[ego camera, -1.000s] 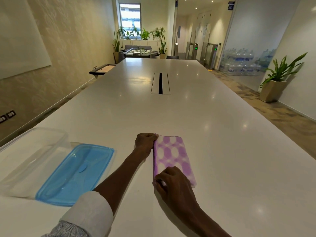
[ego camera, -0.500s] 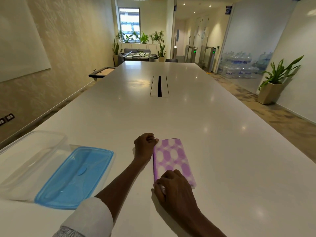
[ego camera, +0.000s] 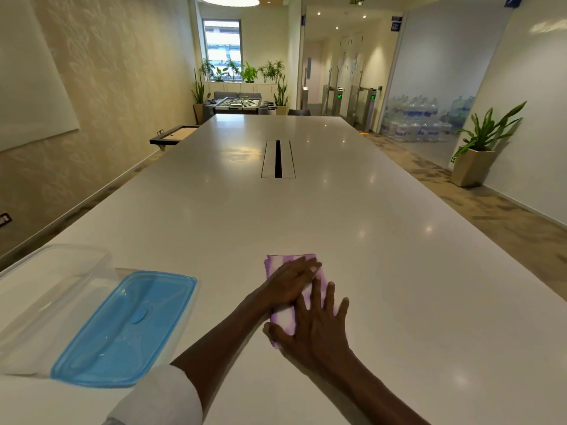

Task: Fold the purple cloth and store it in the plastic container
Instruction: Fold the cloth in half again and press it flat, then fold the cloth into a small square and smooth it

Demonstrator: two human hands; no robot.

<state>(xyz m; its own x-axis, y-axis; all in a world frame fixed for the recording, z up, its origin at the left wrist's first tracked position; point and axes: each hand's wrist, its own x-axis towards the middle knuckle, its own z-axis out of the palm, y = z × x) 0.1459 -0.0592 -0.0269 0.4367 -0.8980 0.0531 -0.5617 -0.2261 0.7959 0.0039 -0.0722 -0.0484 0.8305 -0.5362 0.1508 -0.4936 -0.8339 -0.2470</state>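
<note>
The folded purple cloth [ego camera: 288, 317] lies lengthwise away from the near counter [ego camera: 368, 240] edge; left hand [ego camera: 291, 283] and right hand [ego camera: 316, 329] press it flat, fingers extended.

Both hands [ego camera: 302, 305] lie on the cloth [ego camera: 283, 320], right of lid [ego camera: 129, 326] and container [ego camera: 52, 271].

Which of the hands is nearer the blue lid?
The left hand: it lies flat on the cloth's far part, closer to the lid. The right hand presses the near part, farther right.
</note>
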